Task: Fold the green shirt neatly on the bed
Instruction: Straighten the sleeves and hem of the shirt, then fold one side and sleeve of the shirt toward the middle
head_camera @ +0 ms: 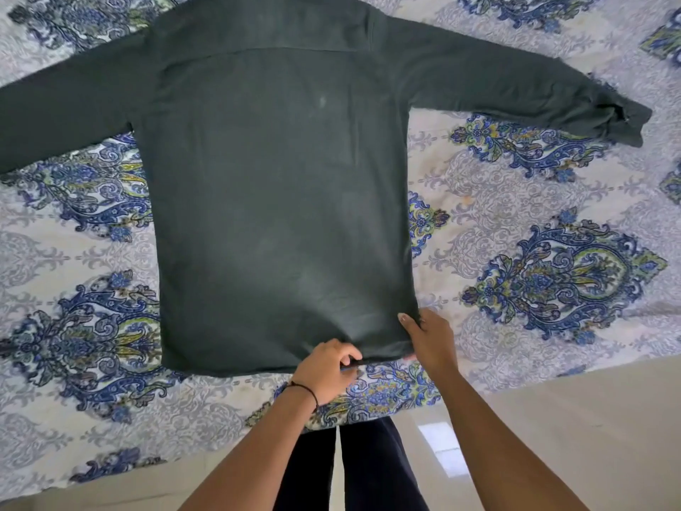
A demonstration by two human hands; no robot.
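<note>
Noted: left hand (328,366) and right hand (429,339) had fingers clamped on the shirt (280,186) hem, lower centre; judged it needed pulling taut before folding.

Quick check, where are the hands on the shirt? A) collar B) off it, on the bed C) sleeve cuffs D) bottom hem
D: the left hand and right hand both pinch the bottom hem of the shirt, toward its right corner.
</note>
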